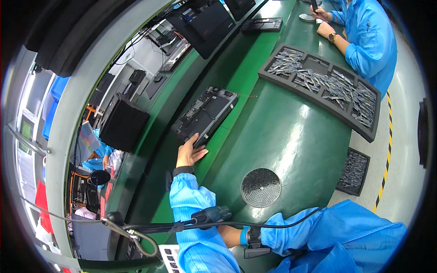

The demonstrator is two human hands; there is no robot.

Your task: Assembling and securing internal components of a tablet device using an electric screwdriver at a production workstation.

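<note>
A dark, flat electronic device with exposed circuitry, like a laptop base [205, 116], lies tilted on the green strip along the bench. My left hand [191, 151] grips its near corner, thumb above and fingers at the side. Below, my right forearm comes in from the right and passes under my left sleeve. Only the wrist and part of my right hand [231, 235] show; its fingers are hidden. Just over that hand is a black corded tool [210, 214], its cable crossing both arms. Whether my right hand holds it cannot be told.
A dark compartment tray [318, 98] of small metallic parts crosses the bench. A round dish [261, 187] with a textured grey top is nearer. Another filled tray [354, 172] stands lower at right. A co-worker's arm [339, 38] and another device [261, 25] are farther off.
</note>
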